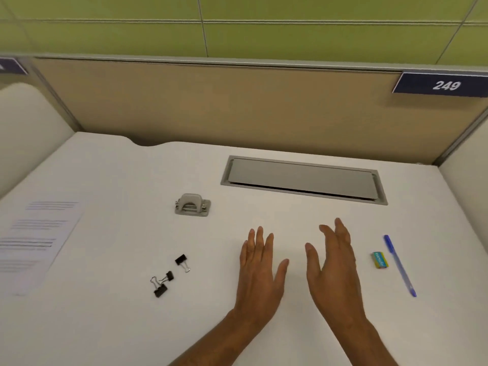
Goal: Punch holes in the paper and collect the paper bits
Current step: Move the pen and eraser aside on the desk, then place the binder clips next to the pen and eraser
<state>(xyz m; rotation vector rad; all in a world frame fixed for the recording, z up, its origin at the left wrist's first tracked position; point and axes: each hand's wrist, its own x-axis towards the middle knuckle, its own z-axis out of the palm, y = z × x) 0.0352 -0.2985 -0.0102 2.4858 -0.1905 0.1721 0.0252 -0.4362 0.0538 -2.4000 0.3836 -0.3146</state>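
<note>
Two bare hands hover over a white desk [111,326] inside a study cubicle, and neither has hold of anything. At the far left edge lies the paper [34,241], a printed sheet with blurred lines of text, flat on the desk and partly cut off by the frame. To its right, nearer the front, sit three black binder clips — two of them [161,283] touching each other, the third [182,261] just beside and slightly further back. Behind the clips, well apart from the paper, stands the grey hole punch [192,205], upright on its base with its lever up. Further right and toward the back, a long grey cable-tray lid [303,179] is set into the desk surface. In front of it is the left hand [260,270], palm down, fingers straight and close together, thumb spread out to the side. The right hand [335,268] is just beside it, turned partly on edge with the palm facing inward, fingers extended and loosely spread. Right of that hand lies a small eraser [380,259] in a green and yellow sleeve, and next to it a blue pen [398,264] lying diagonally. On the partition behind, at the upper right, a dark blue plate [443,85] reads 249.
</note>
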